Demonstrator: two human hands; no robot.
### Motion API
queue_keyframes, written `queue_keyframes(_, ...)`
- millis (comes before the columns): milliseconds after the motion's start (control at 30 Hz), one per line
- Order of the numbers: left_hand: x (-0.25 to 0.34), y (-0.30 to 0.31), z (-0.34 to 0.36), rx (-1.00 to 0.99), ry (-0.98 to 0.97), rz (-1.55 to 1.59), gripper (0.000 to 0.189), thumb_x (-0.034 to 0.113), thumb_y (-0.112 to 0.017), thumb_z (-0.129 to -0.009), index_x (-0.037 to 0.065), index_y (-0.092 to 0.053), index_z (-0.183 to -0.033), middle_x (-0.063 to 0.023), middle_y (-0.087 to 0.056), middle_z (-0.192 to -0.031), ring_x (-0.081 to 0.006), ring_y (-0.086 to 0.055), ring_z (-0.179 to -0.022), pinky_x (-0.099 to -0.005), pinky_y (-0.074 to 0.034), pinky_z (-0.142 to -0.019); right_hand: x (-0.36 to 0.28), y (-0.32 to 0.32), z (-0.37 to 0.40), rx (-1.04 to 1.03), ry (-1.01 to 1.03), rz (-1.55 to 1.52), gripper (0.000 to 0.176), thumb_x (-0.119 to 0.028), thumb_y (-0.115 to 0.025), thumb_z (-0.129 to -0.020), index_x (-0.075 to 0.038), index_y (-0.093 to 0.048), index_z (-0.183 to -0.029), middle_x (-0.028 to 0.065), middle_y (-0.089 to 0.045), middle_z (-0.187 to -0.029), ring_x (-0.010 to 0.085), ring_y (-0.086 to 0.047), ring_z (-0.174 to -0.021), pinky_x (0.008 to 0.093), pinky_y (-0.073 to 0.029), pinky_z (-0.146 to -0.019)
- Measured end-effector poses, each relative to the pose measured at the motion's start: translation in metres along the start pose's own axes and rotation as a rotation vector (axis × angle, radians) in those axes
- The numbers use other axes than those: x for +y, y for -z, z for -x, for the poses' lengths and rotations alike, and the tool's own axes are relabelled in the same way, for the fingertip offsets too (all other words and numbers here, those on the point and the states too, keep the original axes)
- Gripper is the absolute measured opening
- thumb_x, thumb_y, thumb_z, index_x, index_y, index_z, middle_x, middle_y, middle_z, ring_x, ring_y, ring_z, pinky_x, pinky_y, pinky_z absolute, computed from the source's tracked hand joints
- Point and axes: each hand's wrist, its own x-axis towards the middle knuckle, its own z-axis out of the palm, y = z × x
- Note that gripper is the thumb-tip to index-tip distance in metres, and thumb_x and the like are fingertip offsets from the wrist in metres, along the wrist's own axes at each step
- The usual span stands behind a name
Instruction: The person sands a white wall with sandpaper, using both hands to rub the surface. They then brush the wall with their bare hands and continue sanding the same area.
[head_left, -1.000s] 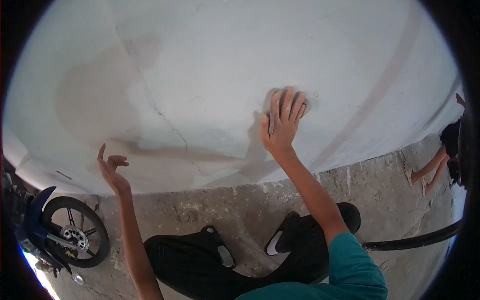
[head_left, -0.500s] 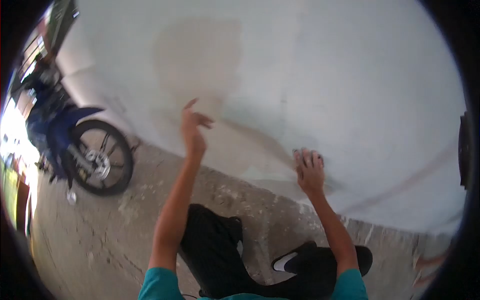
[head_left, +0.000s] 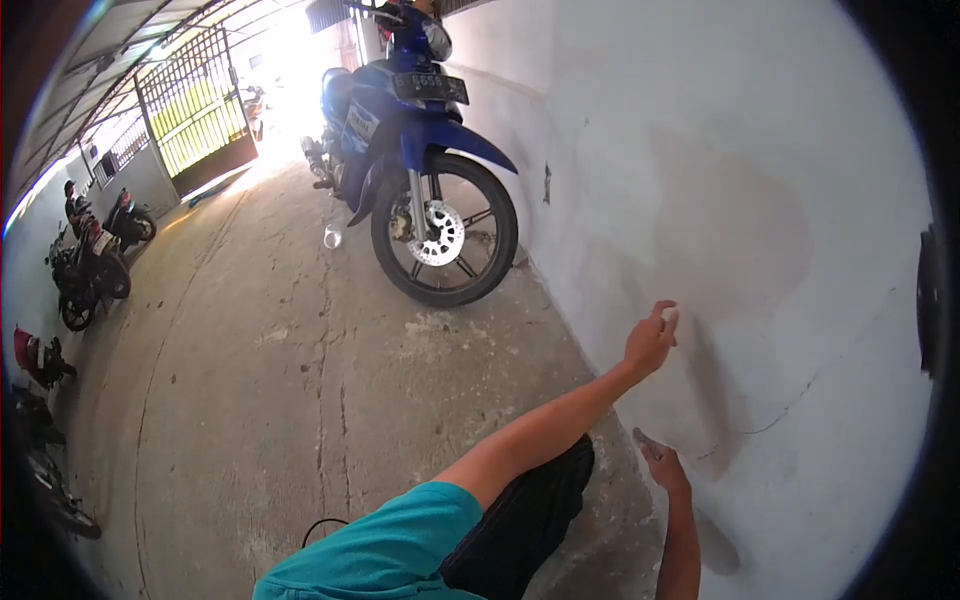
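Observation:
My left hand (head_left: 652, 338) reaches across to the white wall (head_left: 600, 250), its fingers loosely bent and apart, with nothing visible in them. Below it, my right hand (head_left: 664, 464) is close against the lower part of the wall. Its fingers are together and look greyish at the tips; I cannot tell what is under them. A thin crack (head_left: 780, 420) runs along the wall to the right of both hands. Shadows of my head and arms fall on the plaster.
A blue motorcycle (head_left: 400, 130) stands by the wall ahead, its front wheel (head_left: 445, 230) toward me. Beside it on the cracked concrete floor (head_left: 250, 400) is a clear cup (head_left: 332, 237). More motorcycles (head_left: 90, 260) line the far left wall, before a metal gate (head_left: 195, 110).
My view has swung left, bringing the motorcycle, floor and gate into sight. The right hand, earlier spread against the wall, now has its fingers together; the left hand stays near the wall.

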Motion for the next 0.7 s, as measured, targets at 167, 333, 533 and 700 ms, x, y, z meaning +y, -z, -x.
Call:
queue_keyframes(167, -0.02, 0.006, -0.01, 0.019, 0.094, -0.002, 0.048, 0.046, -0.031, -0.095, 0.009, -0.043, -0.123, -0.009, -0.065, -0.073, -0.0239, -0.06, -0.065, -0.0364, -0.044, -0.065, -0.095, 0.052, -0.003, 0.804, 0.017, -1.25, 0.071, -0.048, -0.059, -0.083, 0.0, -0.038, -0.132, 0.0088, -0.049, -0.127, 0.0225, -0.046, -0.117, 0.0323, -0.032, -0.102)
queue_keyframes(333, -0.004, -0.031, 0.002, -0.291, -0.164, 0.503, 0.067, 0.053, -0.026, -0.093, 0.0, -0.03, -0.135, -0.0146, -0.052, -0.118, -0.024, -0.051, -0.105, -0.0334, -0.038, -0.089, -0.191, 0.117, -0.01, 0.44, 0.363, -1.585, 0.058, -0.049, -0.05, -0.088, -0.006, -0.044, -0.127, 0.0062, -0.053, -0.12, 0.0181, -0.05, -0.11, 0.0328, -0.037, -0.097)
queue_keyframes(533, 0.054, -0.042, 0.026, -0.352, -0.437, 0.737, 0.088, 0.062, -0.042, -0.084, -0.003, -0.019, -0.139, -0.0176, -0.024, -0.143, -0.0275, -0.027, -0.131, -0.0386, -0.018, -0.108, -0.204, 0.104, -0.018, 0.317, 0.352, -1.524, 0.06, -0.055, -0.037, -0.09, -0.007, -0.042, -0.127, 0.0045, -0.049, -0.123, 0.018, -0.049, -0.11, 0.0329, -0.04, -0.094)
queue_keyframes(700, 0.046, -0.03, 0.017, -0.336, -0.885, -0.255, 0.079, 0.053, -0.049, -0.082, 0.002, -0.026, -0.138, -0.0246, -0.01, -0.146, -0.0425, -0.007, -0.133, -0.0501, -0.012, -0.108, -0.204, 0.102, 0.006, 0.134, 0.272, -1.691, 0.067, -0.059, -0.035, -0.088, -0.01, -0.035, -0.133, 0.0052, -0.044, -0.129, 0.018, -0.044, -0.118, 0.0336, -0.038, -0.097)
